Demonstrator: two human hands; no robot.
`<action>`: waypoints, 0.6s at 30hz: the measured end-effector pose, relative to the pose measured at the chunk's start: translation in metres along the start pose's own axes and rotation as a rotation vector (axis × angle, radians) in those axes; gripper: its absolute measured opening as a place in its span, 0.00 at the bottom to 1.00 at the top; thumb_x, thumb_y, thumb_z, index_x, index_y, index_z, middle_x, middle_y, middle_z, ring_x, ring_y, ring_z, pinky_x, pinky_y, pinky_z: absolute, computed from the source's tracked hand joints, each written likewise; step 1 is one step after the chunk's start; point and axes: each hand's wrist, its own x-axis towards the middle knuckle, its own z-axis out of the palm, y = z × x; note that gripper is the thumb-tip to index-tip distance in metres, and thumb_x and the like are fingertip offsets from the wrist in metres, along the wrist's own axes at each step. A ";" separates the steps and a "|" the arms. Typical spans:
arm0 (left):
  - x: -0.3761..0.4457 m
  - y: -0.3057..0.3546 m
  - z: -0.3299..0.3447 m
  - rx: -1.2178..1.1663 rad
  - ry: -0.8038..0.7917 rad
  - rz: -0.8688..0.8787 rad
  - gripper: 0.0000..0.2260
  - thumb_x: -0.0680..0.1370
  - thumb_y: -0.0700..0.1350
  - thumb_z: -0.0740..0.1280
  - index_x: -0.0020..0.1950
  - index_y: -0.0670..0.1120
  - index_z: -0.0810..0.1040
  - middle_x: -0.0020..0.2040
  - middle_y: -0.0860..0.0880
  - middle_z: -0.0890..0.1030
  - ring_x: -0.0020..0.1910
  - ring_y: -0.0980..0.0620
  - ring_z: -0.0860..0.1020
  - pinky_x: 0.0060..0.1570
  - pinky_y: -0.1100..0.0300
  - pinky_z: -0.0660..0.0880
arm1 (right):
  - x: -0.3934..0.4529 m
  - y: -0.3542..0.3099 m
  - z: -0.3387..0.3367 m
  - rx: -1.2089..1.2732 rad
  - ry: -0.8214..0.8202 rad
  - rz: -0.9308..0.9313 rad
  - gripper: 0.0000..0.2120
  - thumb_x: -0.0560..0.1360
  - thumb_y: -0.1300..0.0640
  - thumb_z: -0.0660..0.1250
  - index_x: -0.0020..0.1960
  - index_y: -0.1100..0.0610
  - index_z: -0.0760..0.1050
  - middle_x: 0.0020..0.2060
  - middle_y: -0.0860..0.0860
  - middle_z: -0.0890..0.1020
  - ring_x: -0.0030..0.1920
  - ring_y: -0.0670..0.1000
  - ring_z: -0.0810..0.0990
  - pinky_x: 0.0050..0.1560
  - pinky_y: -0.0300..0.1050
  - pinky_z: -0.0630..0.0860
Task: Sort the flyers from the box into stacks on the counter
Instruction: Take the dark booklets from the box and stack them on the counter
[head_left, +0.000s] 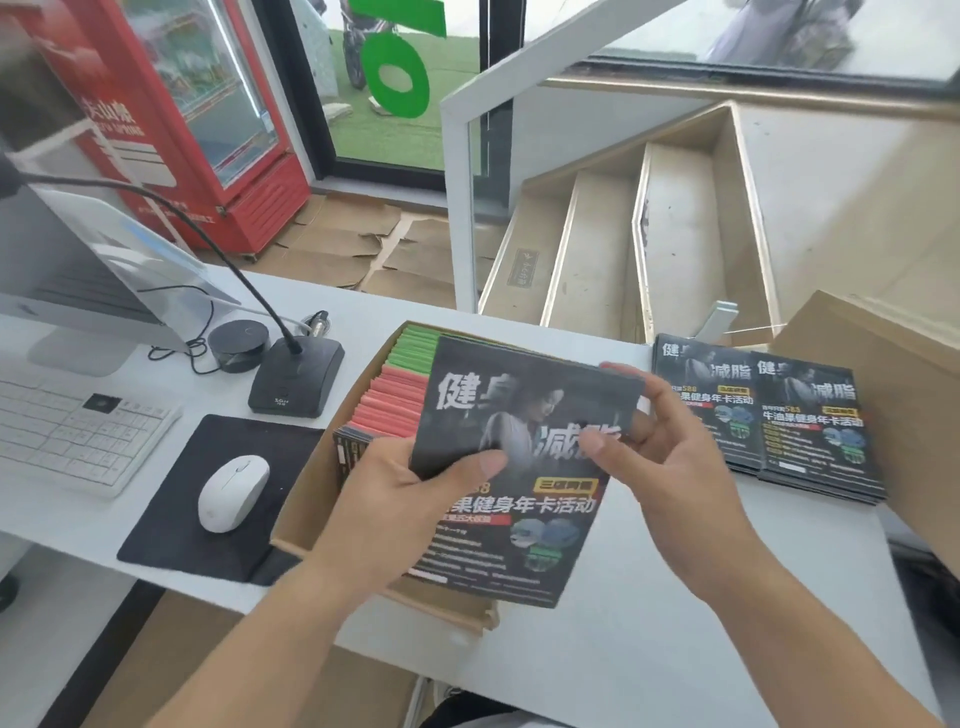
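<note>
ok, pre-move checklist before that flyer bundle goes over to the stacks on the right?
1. Bundle held: ok. The left hand grips the dark flyer bundle at its left edge and the right hand pinches its right side.
2. Bundle out of the box: ok. It is lifted above the cardboard box.
3. Matching design: ok. The two dark stacks on the counter carry the same print.
4. Landing spot: cannot tell. The brown carton stands right beside the stacks; bare counter lies in front of them.
5. Box remainder: not ok. Green and red flyers are in the box, unsorted.
</note>
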 end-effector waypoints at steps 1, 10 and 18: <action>0.006 -0.005 0.015 -0.059 0.017 -0.031 0.14 0.70 0.61 0.78 0.48 0.53 0.88 0.44 0.43 0.87 0.48 0.40 0.85 0.54 0.45 0.81 | -0.002 0.002 -0.010 0.045 -0.014 0.046 0.29 0.68 0.62 0.78 0.66 0.52 0.73 0.53 0.56 0.86 0.52 0.55 0.85 0.48 0.47 0.82; 0.055 -0.053 0.136 -0.093 -0.122 -0.140 0.09 0.71 0.56 0.77 0.50 0.56 0.87 0.49 0.52 0.88 0.53 0.50 0.85 0.62 0.46 0.78 | -0.027 0.037 -0.103 -0.213 0.278 -0.036 0.15 0.80 0.71 0.64 0.60 0.53 0.76 0.53 0.53 0.85 0.55 0.56 0.83 0.57 0.55 0.80; 0.055 -0.079 0.193 -0.060 -0.185 -0.047 0.07 0.78 0.37 0.72 0.53 0.46 0.86 0.42 0.58 0.86 0.41 0.62 0.81 0.43 0.70 0.73 | -0.036 0.066 -0.164 -0.285 0.289 -0.001 0.15 0.79 0.69 0.66 0.63 0.57 0.76 0.58 0.52 0.84 0.62 0.54 0.81 0.61 0.50 0.76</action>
